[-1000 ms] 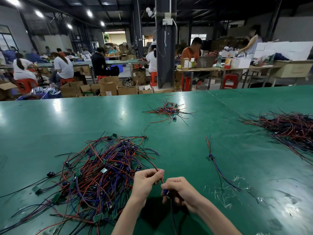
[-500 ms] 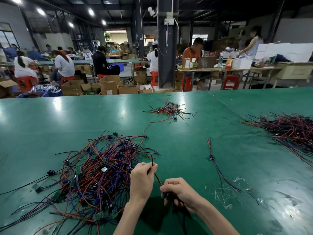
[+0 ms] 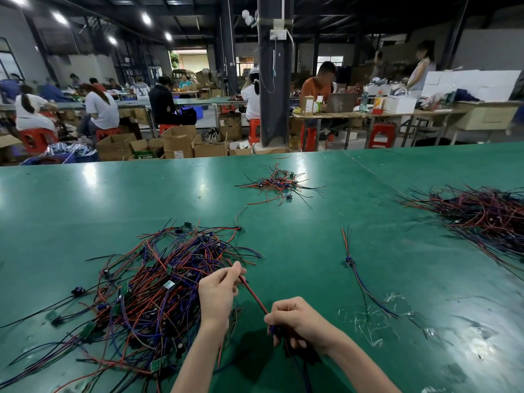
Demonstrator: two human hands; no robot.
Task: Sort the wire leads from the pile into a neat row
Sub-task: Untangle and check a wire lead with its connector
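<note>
A: What have the hands got hold of?

B: A red wire lead (image 3: 253,294), low in the middle of the frame. It runs taut on a slant between them. The left hand (image 3: 218,293) pinches its upper end between thumb and fingertips. The right hand (image 3: 297,321) is curled round its lower end, where a blue part shows at the fingers.

A: And the pile?

B: The tangled pile of leads (image 3: 147,293) fills the lower left of the green table (image 3: 113,199), just beside the left hand.

A: Anything set out?

B: A few straightened leads (image 3: 351,262) lie together right of centre, apart from the pile. A small heap (image 3: 279,182) sits at upper centre, and a larger heap (image 3: 482,214) lies at the right edge.
</note>
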